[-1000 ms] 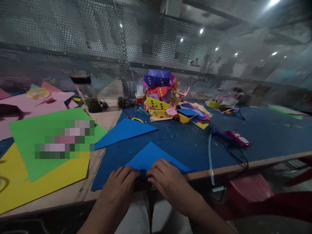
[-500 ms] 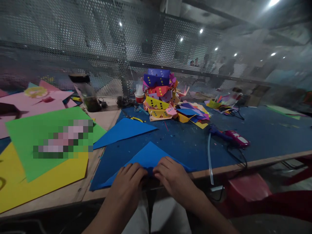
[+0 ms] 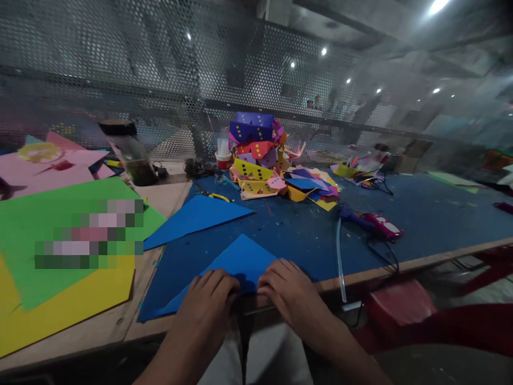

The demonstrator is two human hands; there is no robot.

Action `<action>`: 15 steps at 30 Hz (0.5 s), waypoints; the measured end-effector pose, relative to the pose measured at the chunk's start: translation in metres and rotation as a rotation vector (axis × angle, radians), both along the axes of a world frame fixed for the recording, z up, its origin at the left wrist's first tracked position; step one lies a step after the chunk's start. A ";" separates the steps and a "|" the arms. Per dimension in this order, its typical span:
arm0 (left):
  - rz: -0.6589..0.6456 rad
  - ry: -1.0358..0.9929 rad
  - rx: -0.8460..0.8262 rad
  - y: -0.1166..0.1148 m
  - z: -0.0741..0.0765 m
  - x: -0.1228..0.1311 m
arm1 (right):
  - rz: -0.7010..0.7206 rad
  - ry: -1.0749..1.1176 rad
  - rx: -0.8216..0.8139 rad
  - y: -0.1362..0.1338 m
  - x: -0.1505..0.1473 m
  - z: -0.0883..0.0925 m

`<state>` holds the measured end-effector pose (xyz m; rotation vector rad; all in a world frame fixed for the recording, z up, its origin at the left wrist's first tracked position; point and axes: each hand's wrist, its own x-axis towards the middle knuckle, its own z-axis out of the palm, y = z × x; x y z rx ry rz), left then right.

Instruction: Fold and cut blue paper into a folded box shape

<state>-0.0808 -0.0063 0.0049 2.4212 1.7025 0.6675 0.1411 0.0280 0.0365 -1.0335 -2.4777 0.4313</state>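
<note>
Blue paper sheet [image 3: 242, 254] lies at the near edge of the desk [image 3: 441, 208], its pointed corner aimed away from the person and its near edge under both hands. The left hand [image 3: 210, 294] and the right hand [image 3: 286, 283] sit a little apart on that edge, a strip of blue showing between them. On each hand the fingers lie close together and curl over the paper; the thumbs are mostly hidden, so I cannot tell whether they clamp the edge or only press on it. The sheet looks like thin card or stout paper: very light, probably stiff enough to stay flat, yet easy to crease or bend for good. Its smooth face would likely slide on the desk, so a hold at two spots along the near edge, with light and even pressure, should keep it square; gripping the thin point alone would risk a bend. Just beyond it lies a second blue piece [image 3: 196, 219], with yellow-handled scissors [image 3: 218, 197] behind that. A glue gun [image 3: 380, 224] rests to the right, well apart from the hands.
</note>
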 end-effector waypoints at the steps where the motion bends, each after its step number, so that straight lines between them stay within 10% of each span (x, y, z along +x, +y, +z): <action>1: 0.006 0.005 -0.019 0.000 0.002 0.001 | -0.004 -0.023 -0.002 0.001 -0.001 0.001; 15: -0.065 0.010 -0.095 0.014 -0.001 0.009 | -0.012 0.010 -0.006 0.002 0.019 -0.003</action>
